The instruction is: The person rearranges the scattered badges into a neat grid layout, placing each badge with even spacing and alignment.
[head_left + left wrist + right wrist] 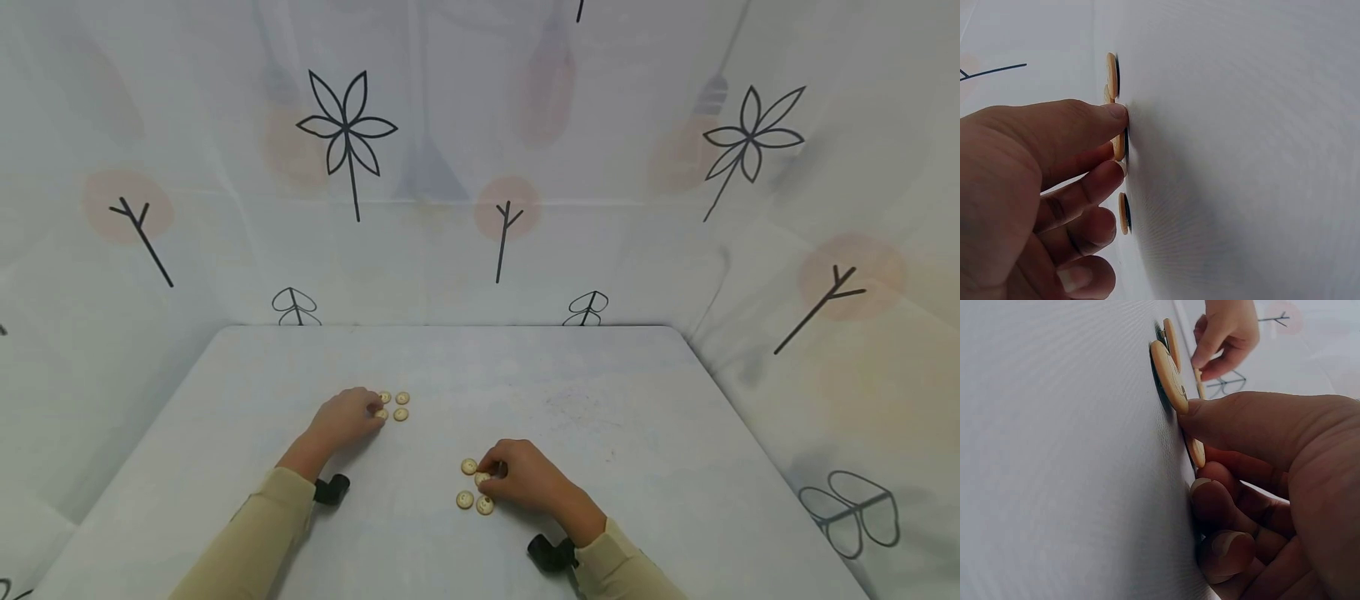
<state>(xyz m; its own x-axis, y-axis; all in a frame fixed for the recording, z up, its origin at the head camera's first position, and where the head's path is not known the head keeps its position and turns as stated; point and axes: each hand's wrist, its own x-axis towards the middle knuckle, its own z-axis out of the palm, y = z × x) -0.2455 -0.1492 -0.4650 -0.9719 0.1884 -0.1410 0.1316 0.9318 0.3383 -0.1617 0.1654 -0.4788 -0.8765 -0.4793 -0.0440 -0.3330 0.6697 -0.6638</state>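
So the white table (615, 392) fills most of the view, boxed in by a printed cloth backdrop (480, 167) that wraps around three sides, probably just to keep the background plain. Both hands work flat on the tabletop because the wooden buttons are tiny and lie flat. The left hand (343, 419) has its fingers curled down with a fingertip pressing one button of the far group of buttons (397, 406), apparently pinning it so it can slide. The right hand (525, 479) is curled over the near group of buttons (471, 487), thumb and fingertips closing on one at the table surface. Hard to count: a button or two sits hidden under each hand's fingers, and the wrist views show the buttons edge-on only. The black wrist camera mounts (553, 553) are partly cut off by the sleeves.
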